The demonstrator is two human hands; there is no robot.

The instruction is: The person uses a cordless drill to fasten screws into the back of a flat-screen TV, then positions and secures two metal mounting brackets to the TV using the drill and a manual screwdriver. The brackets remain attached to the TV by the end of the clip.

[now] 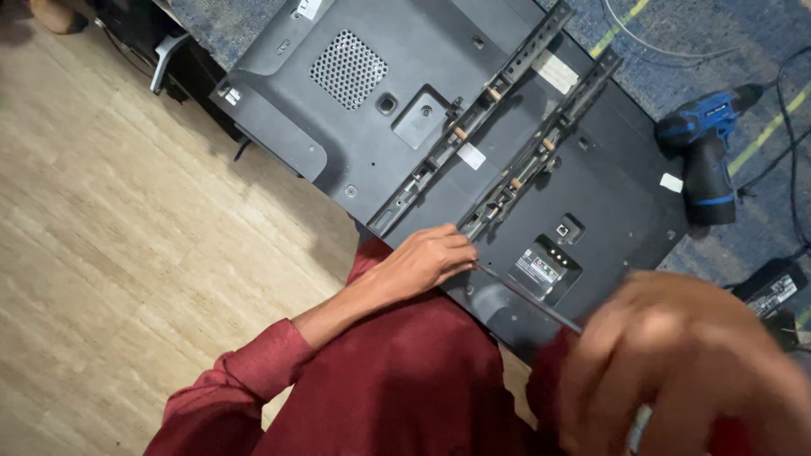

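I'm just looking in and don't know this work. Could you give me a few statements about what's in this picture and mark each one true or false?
1. The flat-screen panel lies with its dark back facing up. True.
2. The left hand rests near the lower end of a mounting rail. True.
3. The cordless drill is red. False: it is blue and black.
4. The right hand grips the drill. False: the drill lies apart on the carpet.
5. The sleeves are dark red. True.

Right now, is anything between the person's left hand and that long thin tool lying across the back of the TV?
Nothing visible stands between them. The left hand already rests on the back panel with its fingers at the tip of the thin tool shaft, beside the lower mounting bracket. The blurred right hand is at the shaft's other end.
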